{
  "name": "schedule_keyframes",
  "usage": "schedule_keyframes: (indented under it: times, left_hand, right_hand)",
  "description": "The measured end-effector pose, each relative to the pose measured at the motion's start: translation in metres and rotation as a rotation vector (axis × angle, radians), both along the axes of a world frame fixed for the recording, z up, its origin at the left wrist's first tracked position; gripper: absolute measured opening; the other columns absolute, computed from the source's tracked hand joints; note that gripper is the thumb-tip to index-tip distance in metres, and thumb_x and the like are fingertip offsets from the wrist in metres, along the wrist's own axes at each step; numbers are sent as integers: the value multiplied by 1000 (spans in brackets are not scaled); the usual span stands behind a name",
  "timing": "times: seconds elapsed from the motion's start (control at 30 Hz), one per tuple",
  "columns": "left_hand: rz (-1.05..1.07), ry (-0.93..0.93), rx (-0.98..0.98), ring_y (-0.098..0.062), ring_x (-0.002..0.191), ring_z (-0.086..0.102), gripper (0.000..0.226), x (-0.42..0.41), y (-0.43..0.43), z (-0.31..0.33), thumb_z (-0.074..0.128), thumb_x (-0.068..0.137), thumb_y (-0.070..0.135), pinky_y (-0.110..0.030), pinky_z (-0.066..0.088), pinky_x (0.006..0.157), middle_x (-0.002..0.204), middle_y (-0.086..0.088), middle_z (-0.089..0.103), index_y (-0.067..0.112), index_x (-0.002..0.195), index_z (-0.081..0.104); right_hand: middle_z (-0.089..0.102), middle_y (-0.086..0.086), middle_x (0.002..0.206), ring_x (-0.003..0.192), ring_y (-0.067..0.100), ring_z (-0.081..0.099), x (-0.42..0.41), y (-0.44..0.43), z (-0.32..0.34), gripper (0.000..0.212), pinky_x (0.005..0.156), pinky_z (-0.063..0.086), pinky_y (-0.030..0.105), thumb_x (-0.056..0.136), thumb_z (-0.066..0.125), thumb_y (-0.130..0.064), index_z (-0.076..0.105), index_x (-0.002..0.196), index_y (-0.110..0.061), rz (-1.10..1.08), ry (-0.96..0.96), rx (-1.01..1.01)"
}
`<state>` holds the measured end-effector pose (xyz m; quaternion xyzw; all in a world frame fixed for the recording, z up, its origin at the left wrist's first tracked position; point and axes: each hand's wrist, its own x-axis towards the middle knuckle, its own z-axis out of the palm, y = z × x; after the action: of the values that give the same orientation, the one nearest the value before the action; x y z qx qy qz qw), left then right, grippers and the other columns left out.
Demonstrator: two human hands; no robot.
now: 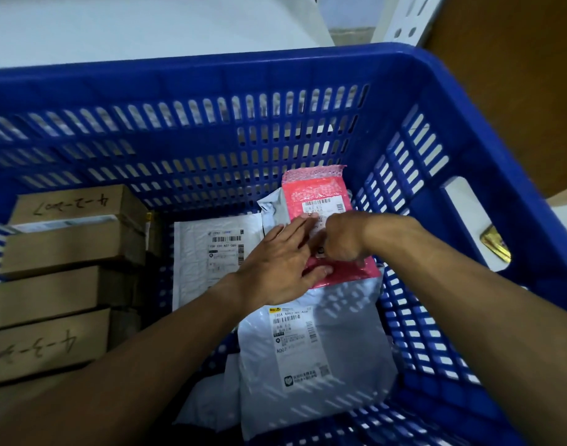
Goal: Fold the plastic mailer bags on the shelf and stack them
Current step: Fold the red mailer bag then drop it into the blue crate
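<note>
Blue slotted crate fills most of the view. Its near rim and left wall are cut off by the frame edge. Pink mailer lies inside toward the far right corner, top flap close to the far wall, lower part resting on other bags. Bubble texture shows on the flap. Label print is too small to read.

Left hand lies flat on the pink mailer's near-left part, fingers straight and together, thumb on its lower edge. It presses, no grip. Right hand sits on the label just beside the left fingertips, knuckles up, fingers curled under. Its fingertips are mostly hidden by the hand itself, so I can't tell whether it pinches the mailer or just rests clenched on it.

Both hands cover the middle of the pink mailer, so any fold there is not visible.

White mailer lies flat to the left, its right edge under the left hand. Grey mailer is nearest the viewer, label up, "A007" legible and the rest blurred; its top edge runs under the pink one. Silvery bag pokes out behind the left fingertips, mostly hidden. More pale plastic sits under the grey mailer at bottom left, shape unclear.

Cardboard boxes are stacked along the crate's left side, with upside-down handwritten numbers on two, partly cut off. Gold object shows through the right handle cutout, can't identify it.
</note>
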<state>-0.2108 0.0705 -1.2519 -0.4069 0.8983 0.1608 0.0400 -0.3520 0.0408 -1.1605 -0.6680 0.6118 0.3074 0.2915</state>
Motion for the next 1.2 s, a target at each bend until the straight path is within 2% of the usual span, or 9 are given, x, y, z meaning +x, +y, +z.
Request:
schedule_keyframes:
  times: [0.1, 0.27, 0.4, 0.63, 0.77, 0.93, 1.0, 1.1, 1.2]
  left_hand:
    - [-9, -63, -1, -16, 153, -16, 83, -3, -1, 1, 20, 97, 70, -39, 1, 125, 168, -4, -13, 22, 161, -1]
    - [-6, -97, -14, -13, 151, -25, 87, -6, 0, -5, 19, 94, 74, -41, -2, 125, 165, -1, -25, 24, 160, -10]
    - [18, -108, -25, -12, 147, -33, 89, -7, 4, -10, 16, 94, 77, -42, -5, 125, 162, 0, -33, 25, 158, -15]
    - [17, -132, -69, -15, 146, -35, 98, -7, 8, -15, 12, 86, 88, -44, -9, 124, 159, -1, -37, 28, 153, -27]
    - [26, -139, -87, -20, 147, -34, 100, -7, 9, -20, 16, 86, 88, -47, -6, 124, 159, -1, -38, 29, 153, -28]
    - [33, -149, -60, -21, 146, -37, 100, -7, 9, -17, 13, 84, 90, -50, -7, 124, 158, -1, -41, 30, 151, -31]
    - [35, -151, -32, -21, 145, -38, 101, -7, 9, -14, 13, 83, 90, -50, -8, 124, 157, -1, -41, 30, 152, -30]
    - [38, -145, 23, -19, 144, -40, 102, -7, 8, -12, 18, 84, 88, -48, -10, 124, 156, 0, -41, 30, 154, -26]
    - [50, -147, 37, -19, 143, -41, 101, -8, 7, -11, 22, 84, 87, -48, -10, 124, 156, -2, -40, 29, 157, -19]
  right_hand:
    - [64, 1, 88, 74, 20, 63, -2, 3, -4, 33, 69, 55, 33, 90, 64, -18, 62, 122, -15, -47, -52, 136]
    - [56, -3, 87, 80, 20, 60, -3, 4, -4, 26, 77, 53, 33, 91, 68, -19, 58, 114, -25, -9, -51, 145]
    - [50, -4, 92, 91, 22, 59, -3, 7, -5, 51, 89, 54, 36, 90, 71, -22, 52, 137, -25, -17, -79, 153]
    - [53, 1, 99, 91, 21, 63, -8, 8, -11, 59, 85, 57, 35, 91, 69, -20, 45, 144, -11, -62, -11, 200]
    - [59, 1, 89, 70, 14, 55, -10, 9, -13, 52, 59, 45, 26, 90, 71, -23, 52, 135, -6, -110, -1, 221]
    - [58, -1, 87, 66, 11, 55, -10, 8, -14, 57, 55, 44, 24, 91, 69, -23, 47, 142, -8, -166, -37, 187]
    - [58, 0, 97, 76, 14, 58, -9, 9, -13, 57, 63, 47, 26, 93, 65, -28, 45, 144, -13, -123, -16, 104]
    - [44, 9, 139, 121, 29, 53, -7, 7, -10, 62, 90, 46, 37, 97, 55, -37, 33, 149, -13, -90, -50, -157]
    - [35, 5, 145, 138, 30, 36, -5, 5, -9, 59, 107, 38, 44, 97, 51, -38, 33, 149, -15, -38, -113, -217]
